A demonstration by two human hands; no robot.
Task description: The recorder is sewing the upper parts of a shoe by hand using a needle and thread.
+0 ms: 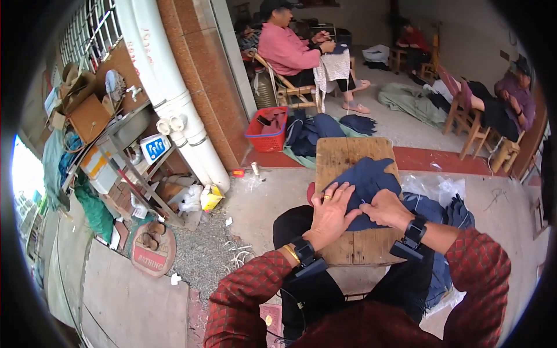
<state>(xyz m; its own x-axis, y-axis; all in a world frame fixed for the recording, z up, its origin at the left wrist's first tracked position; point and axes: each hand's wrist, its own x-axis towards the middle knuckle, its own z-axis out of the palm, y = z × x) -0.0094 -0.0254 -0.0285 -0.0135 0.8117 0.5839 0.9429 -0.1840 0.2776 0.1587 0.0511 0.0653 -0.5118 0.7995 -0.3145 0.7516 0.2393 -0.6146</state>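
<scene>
1. Two hands of the wearer: the left hand [331, 213] and the right hand [386, 209], both resting on one dark blue glove [365, 185].
2. One wooden board [348, 159] serving as a desk on the lap.
3. One red basket [268, 130] on the floor.
4. Three piles of dark blue gloves: one pile beside the basket [316, 130], one smaller pile further back [358, 123], one pile at the wearer's right [449, 211].
5. Three other people seated: one in pink [287, 49], one in red [413, 40], one in purple [513, 95].
6. Two white pipes [168, 87] running down the wall.
7. One yellow carton [210, 197] on the ground.
</scene>
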